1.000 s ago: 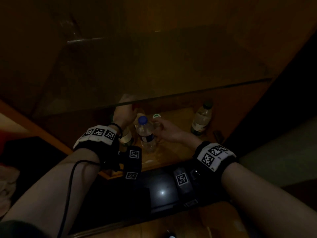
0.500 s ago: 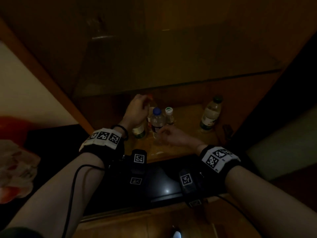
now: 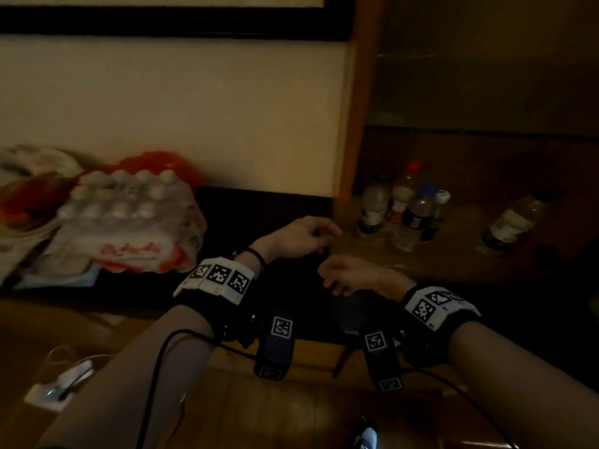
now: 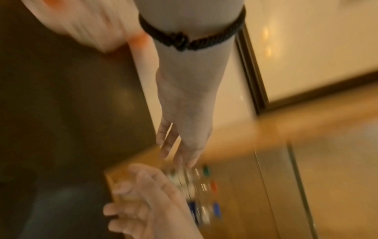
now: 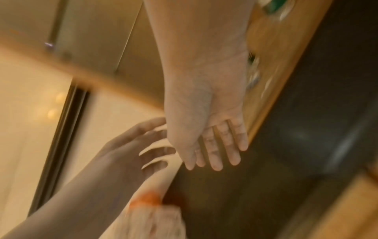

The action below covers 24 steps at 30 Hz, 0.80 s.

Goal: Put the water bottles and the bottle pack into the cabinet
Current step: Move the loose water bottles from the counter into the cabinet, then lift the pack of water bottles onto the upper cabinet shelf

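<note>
My left hand (image 3: pixel 299 236) hangs empty with loosely curled fingers, just in front of the near left corner of the open wooden cabinet (image 3: pixel 351 124), and my right hand (image 3: pixel 351 275) floats just beside it, a little nearer to me, fingers straight and relaxed, touching nothing. Four clear plastic water bottles (image 3: pixel 403 205) stand clustered on the cabinet's floor at its left, with a fifth green-capped clear bottle (image 3: pixel 512 222) well apart to the right. The shrink-wrapped white-and-red pack of bottles (image 3: pixel 126 222) sits outside, far left against the wall
</note>
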### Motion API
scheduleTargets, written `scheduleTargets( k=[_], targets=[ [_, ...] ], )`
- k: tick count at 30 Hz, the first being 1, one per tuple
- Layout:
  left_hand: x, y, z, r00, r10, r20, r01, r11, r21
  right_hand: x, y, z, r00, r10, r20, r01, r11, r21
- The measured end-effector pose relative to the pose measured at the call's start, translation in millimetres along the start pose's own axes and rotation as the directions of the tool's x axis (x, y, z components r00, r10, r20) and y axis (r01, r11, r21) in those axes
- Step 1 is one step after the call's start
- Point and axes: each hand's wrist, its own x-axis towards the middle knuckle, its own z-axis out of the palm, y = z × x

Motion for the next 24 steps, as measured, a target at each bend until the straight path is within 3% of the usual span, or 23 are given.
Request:
scheduleTargets(
  k=[5, 9, 12, 18, 24],
  targets=[
    [-109, -64, -55, 0.987, -0.138, -0.082, 0.14, 0.99, 0.016, 14, -72, 82, 0.997, -0.017, 0.072, 0.018, 1.0, -0.011],
    [-189, -105, -102, 0.947, -0.269, -0.178, 0.262, 0.963, -0.062, 34, -139, 132, 0.991, -0.109, 0.078, 0.111, 0.993, -0.03],
    [-232, -135, -130, 0.918, -0.297, -0.263, 0.286, 0.955, -0.082, 46, -185, 161, 0.981, -0.187, 0.054, 0.189, 0.982, -0.028],
    [-268, -180, -183, 0.764, -0.403, -0.504, 0.345, 0.915, -0.209, 101, -252, 182, 0.946, -0.311, -0.095, 0.31, 0.95, -0.022],
    [-240, -232, -251, 0.584, -0.418, -0.695, 0.394, 0.895, -0.208, 184, -304, 174, 0.851, -0.386, -0.355, 0.367, 0.922, -0.121]
  ],
)
